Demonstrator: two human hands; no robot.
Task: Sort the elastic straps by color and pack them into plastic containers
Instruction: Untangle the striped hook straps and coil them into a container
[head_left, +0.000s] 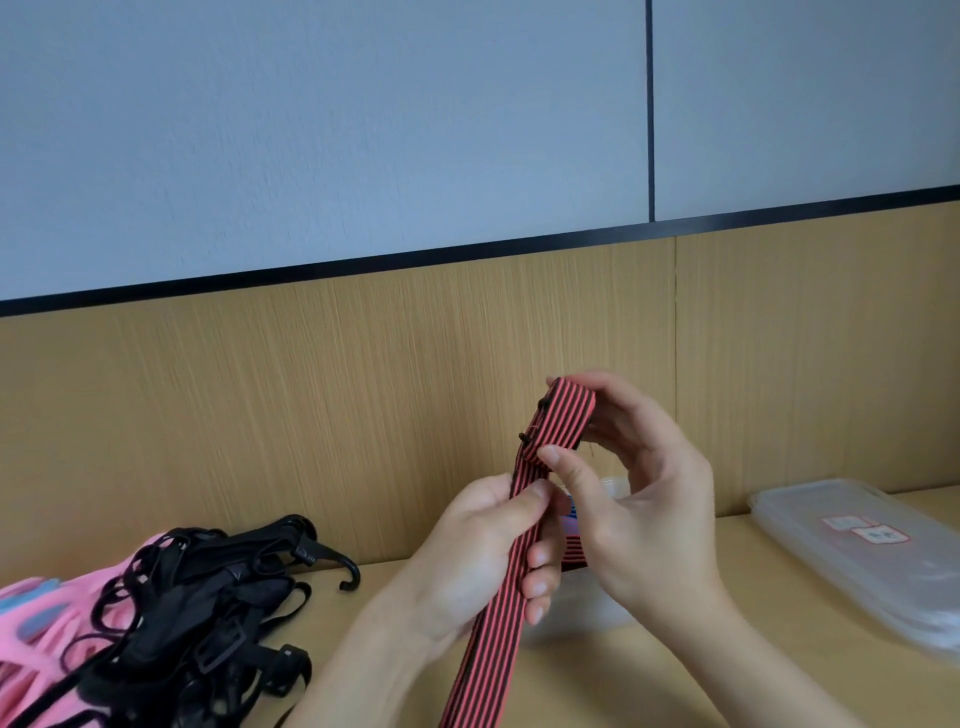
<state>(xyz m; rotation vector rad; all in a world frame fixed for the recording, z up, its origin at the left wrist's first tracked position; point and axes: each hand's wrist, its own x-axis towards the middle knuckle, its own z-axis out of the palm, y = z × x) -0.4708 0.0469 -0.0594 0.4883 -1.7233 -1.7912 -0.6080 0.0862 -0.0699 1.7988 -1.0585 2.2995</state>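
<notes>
A red-and-black striped flat elastic strap (563, 415) is held up over the light wooden table (649, 691). Its top end is doubled into a short fold, and the rest runs down and out of the near edge of the view. The left hand (483, 556) grips the strap below the fold, thumb flat on the striped face and fingers curled round behind, evidently to keep the length steady. The right hand (644, 499) pinches the fold itself: its thumb presses the loose end against the strap and its curled fingers arch over the top of the bend. I judge this is how the strap is being folded small enough to pack. Just behind the hands, and largely hidden by them, stands a clear plastic container (587, 603). Red-striped material seems to lie in it (with something blue beside it, too hidden to name), so it is probably the place for this colour. At the far right a clear plastic lid or shallow tray with small labels (857, 551) lies flat, well apart from the container. At the near left a tangled pile of black elastic straps with plastic hooks (208, 597) rests partly on a pink plastic basket-like thing (36, 639), within easy reach for sorting.
</notes>
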